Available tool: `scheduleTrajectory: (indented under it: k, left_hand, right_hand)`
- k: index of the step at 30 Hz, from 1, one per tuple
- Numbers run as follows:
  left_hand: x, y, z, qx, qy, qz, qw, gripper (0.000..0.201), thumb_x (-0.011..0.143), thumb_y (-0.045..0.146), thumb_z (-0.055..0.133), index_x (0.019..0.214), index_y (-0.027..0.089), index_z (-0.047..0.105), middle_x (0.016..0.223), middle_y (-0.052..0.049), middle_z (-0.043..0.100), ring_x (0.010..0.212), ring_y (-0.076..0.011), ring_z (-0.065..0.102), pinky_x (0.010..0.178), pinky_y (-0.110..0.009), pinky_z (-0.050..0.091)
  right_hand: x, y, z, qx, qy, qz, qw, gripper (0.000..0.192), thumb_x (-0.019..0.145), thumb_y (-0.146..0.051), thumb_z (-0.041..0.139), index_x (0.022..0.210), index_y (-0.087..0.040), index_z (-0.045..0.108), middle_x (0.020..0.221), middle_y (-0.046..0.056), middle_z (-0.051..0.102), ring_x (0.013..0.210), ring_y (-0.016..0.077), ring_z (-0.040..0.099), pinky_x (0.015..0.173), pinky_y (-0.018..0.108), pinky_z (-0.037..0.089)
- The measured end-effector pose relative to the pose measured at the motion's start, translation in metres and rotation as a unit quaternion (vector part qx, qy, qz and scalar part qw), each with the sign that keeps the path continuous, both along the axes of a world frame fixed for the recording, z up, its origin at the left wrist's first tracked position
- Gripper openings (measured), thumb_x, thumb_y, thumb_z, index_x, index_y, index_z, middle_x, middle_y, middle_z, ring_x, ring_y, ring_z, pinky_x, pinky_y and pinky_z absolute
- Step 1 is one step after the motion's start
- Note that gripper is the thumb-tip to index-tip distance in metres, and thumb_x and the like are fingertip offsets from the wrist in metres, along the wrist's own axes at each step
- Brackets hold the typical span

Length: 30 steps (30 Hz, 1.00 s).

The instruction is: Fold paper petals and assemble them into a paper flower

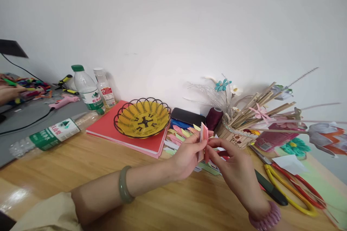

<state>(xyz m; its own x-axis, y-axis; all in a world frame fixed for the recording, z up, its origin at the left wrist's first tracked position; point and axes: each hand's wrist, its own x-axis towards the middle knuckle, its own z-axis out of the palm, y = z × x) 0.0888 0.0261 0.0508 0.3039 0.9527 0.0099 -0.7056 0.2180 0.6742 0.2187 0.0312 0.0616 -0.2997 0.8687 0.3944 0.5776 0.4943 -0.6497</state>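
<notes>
Left grip: the left hand [187, 155] pinches the pink folded paper [203, 140] from its left side; the thumb lies on the near face and the fingers [195, 136] are behind it.
Right grip: the right hand [235, 169] pinches the lower part of the same paper from the right side, with the fingertips pressed together on it.
Paper, place: it is in the air between the two hands, just above the counter [108, 173], and it touches both of them.
Paper, long axis: nearly upright, with a small lean; the top end stands free above the fingers.
Direction from the grips: the free end lies up and away from both grips, toward the wall.
Nearer hand: both hands are on the paper; the left one holds it higher, the right one lower.
Under the hands: a fan of coloured paper strips [180, 133] lies flat on the counter, just behind the left hand.
Right of the hands: yellow-handled scissors [292, 191] and a dark pen-like tool [269, 187] lie near the right wrist.
Behind: a yellow basket [143, 117] stands on a red folder [108, 126]; a dark red thread spool [214, 118] and a holder with wooden sticks [257, 108] are farther back.
Far left: another person's hand [9, 94] is at the edge, well apart.
</notes>
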Motion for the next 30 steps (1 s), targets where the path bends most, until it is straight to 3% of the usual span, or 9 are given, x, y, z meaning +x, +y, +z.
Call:
scheduleTrajectory:
  k: [4,8,12,18,30]
  left_hand:
    - [-0.001,0.001,-0.002,0.010,0.004,-0.003,1.000,0.027,0.076,0.025,0.062,0.101,0.016,0.060,0.089,-0.005,0.057,0.066,-0.0091,0.050,0.056,-0.019,0.035]
    - [0.000,0.002,-0.005,0.038,0.011,0.009,0.999,0.027,0.076,0.024,0.062,0.102,0.019,0.061,0.098,-0.004,0.058,0.068,-0.0093,0.051,0.058,-0.020,0.037]
    - [0.001,0.003,-0.007,0.026,-0.002,0.018,0.999,0.029,0.075,0.019,0.063,0.104,0.019,0.062,0.094,-0.003,0.060,0.082,-0.0105,0.053,0.070,-0.019,0.039]
    - [0.002,0.004,-0.006,0.012,-0.043,0.001,0.999,0.029,0.072,0.020,0.068,0.101,0.020,0.064,0.088,-0.002,0.060,0.077,-0.0086,0.053,0.068,-0.017,0.039]
    - [-0.001,0.004,-0.008,0.007,-0.049,-0.024,0.999,0.031,0.073,0.021,0.067,0.104,0.024,0.063,0.090,-0.001,0.061,0.070,-0.0079,0.055,0.064,-0.019,0.041]
  right_hand:
    - [-0.001,-0.002,0.000,0.014,0.001,0.004,1.000,0.020,0.081,-0.036,0.052,0.085,-0.020,0.064,0.080,0.003,0.067,0.068,0.0166,0.062,0.066,0.030,0.048]
    - [0.002,0.004,0.002,-0.082,0.097,0.002,0.992,0.027,0.078,-0.042,0.056,0.088,-0.019,0.064,0.081,0.004,0.068,0.065,0.0170,0.062,0.059,0.028,0.051]
    - [0.004,0.009,0.002,-0.149,0.199,0.031,0.968,0.029,0.072,-0.044,0.063,0.087,-0.018,0.064,0.084,0.005,0.068,0.072,0.0178,0.063,0.064,0.029,0.053]
    - [0.005,0.013,-0.004,-0.067,0.173,0.027,0.982,0.022,0.074,-0.041,0.063,0.081,-0.020,0.067,0.086,0.005,0.066,0.080,0.0178,0.061,0.073,0.031,0.049]
    - [0.002,0.008,-0.004,-0.069,0.213,0.032,0.974,0.020,0.074,-0.038,0.063,0.086,-0.022,0.068,0.092,0.004,0.067,0.085,0.0186,0.061,0.077,0.032,0.049]
